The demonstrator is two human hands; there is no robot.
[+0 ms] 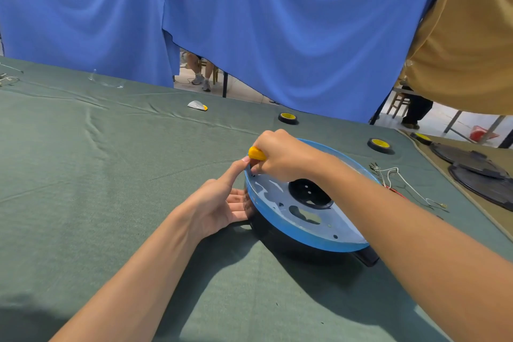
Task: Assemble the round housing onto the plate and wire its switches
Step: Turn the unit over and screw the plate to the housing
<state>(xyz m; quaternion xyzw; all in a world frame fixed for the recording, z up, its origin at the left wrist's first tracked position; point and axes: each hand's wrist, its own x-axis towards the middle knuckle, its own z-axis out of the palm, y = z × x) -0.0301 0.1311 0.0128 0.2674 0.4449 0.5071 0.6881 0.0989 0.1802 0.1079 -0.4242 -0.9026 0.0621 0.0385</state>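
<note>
Right hand (pixel 280 155): fist round yellow-handled screwdriver (pixel 256 153), tip at blue plate (pixel 273 189) rim. Left hand (pixel 222 203): unclenched, index fingertip (pixel 245 159) beside tip. Risk: 1 slip jabs fingertip.

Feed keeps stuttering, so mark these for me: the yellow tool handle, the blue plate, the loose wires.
yellow tool handle (pixel 256 154), head view, on its exposed butt end.
blue plate (pixel 268 187), head view, on its bare top face.
loose wires (pixel 394 170), head view, on the white loop.
</note>
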